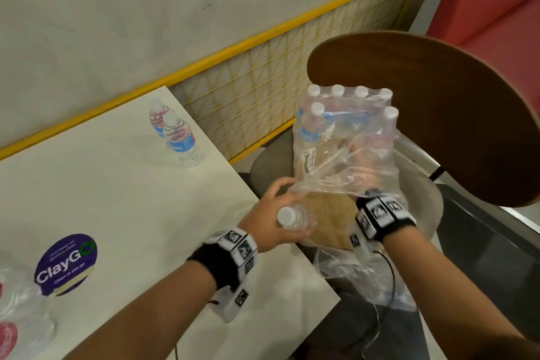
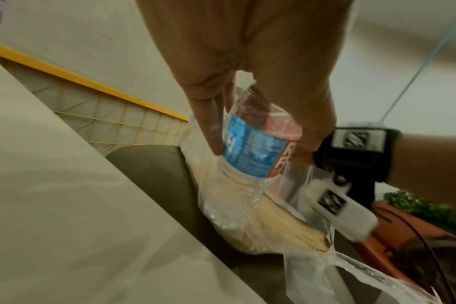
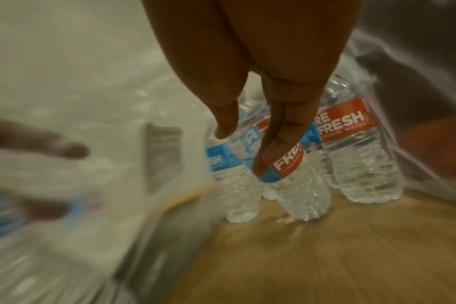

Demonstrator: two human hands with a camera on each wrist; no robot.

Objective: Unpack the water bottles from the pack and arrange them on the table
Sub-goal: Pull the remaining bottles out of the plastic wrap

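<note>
A shrink-wrapped pack of water bottles [image 1: 347, 123] stands on a cardboard sheet [image 1: 330, 222] on a chair seat, right of the white table [image 1: 117, 199]. Its near side is torn open. My left hand [image 1: 292, 207] grips one bottle [image 2: 255, 144] just off the table's right edge, cap [image 1: 286, 216] up. My right hand [image 3: 242, 150] is inside the loose wrap with its fingers [image 3: 273, 148] straight, touching a tilted bottle [image 3: 299, 185] among those still standing. Two bottles [image 1: 178, 137] stand on the table's far edge.
A round wooden chair back [image 1: 432, 114] rises behind the pack. A yellow mesh rail [image 1: 263, 88] runs along the wall. On the table's near left are a purple sticker [image 1: 65, 264] and crumpled clear plastic [image 1: 20, 316]. Loose wrap [image 1: 350, 275] hangs off the chair's front.
</note>
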